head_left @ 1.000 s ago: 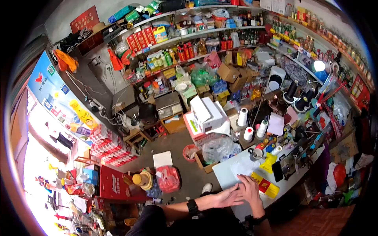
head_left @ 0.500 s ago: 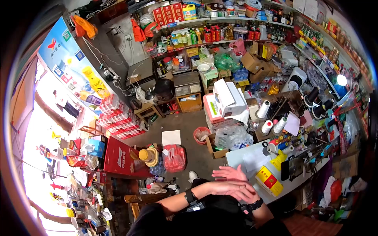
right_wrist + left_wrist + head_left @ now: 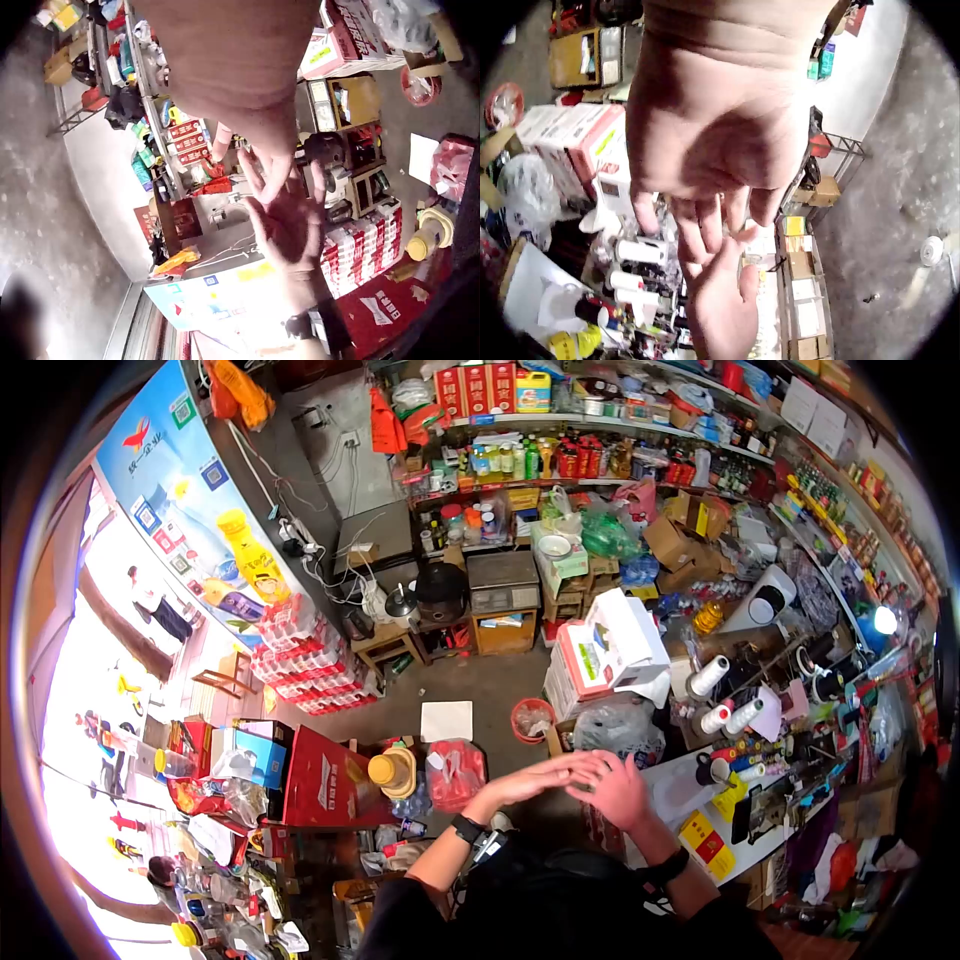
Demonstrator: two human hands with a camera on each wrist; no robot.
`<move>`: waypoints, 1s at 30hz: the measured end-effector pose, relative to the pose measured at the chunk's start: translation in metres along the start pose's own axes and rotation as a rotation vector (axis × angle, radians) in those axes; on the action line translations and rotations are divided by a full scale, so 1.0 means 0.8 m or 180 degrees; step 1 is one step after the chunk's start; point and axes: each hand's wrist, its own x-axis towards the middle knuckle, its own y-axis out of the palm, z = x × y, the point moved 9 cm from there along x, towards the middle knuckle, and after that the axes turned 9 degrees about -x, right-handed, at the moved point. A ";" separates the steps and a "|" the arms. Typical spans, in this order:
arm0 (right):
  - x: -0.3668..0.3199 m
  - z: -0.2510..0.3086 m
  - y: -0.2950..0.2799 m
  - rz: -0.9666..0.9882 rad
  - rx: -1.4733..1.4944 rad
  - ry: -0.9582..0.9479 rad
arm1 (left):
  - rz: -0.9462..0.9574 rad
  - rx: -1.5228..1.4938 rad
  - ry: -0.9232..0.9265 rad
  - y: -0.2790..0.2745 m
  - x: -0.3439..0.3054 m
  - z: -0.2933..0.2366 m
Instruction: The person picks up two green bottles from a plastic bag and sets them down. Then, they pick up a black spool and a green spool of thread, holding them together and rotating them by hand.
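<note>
Both bare hands are held up in front of the body, with nothing gripped in either. In the head view the left hand (image 3: 535, 780) reaches in from the left with fingers stretched out. Its fingertips overlap the fingers of the right hand (image 3: 622, 796), which is spread with loosely bent fingers. The left wrist view shows the left palm (image 3: 712, 127) large, fingers pointing to the right hand (image 3: 724, 307). From the right wrist, the left hand (image 3: 289, 232) appears with spread fingers beside the right fingers (image 3: 277, 176). Nearest to them stands the white table (image 3: 675, 792).
On the table are a yellow packet (image 3: 708, 846), a dark mug (image 3: 712, 768), a black phone (image 3: 741, 821) and several thread spools (image 3: 708, 678). A white box (image 3: 625, 640), a red basket (image 3: 532, 720), a red bag-covered stool (image 3: 456, 774) and a red chest (image 3: 325, 780) stand around the floor.
The view has swung left. The hands have moved from beside the table's packet to farther forward and left of it. Earlier the left hand lay across the right wrist; now their fingers overlap.
</note>
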 end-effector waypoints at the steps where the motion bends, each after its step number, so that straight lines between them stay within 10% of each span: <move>1: 0.016 -0.004 -0.005 -0.0043 0.0107 -0.0018 | -0.0586 0.0340 -0.0014 -0.058 -0.022 0.012; 5: 0.075 -0.006 -0.001 -0.0001 -0.0795 0.0114 | -0.3044 0.3438 -0.0249 -0.201 -0.159 -0.031; 8: 0.109 0.020 -0.007 -0.0745 -0.2872 -0.0599 | -0.3687 0.4294 -0.0373 -0.248 -0.247 -0.028; 16: 0.175 0.068 -0.015 -0.0938 -0.4476 -0.1107 | -0.3657 0.4263 -0.1011 -0.270 -0.301 -0.032; 23: 0.271 0.050 -0.055 0.0688 -0.6755 0.0340 | -0.3579 0.3882 -0.1136 -0.314 -0.268 -0.043; 30: 0.406 0.124 -0.070 0.0566 -0.6233 0.0125 | -0.3754 0.4041 -0.1146 -0.376 -0.217 -0.106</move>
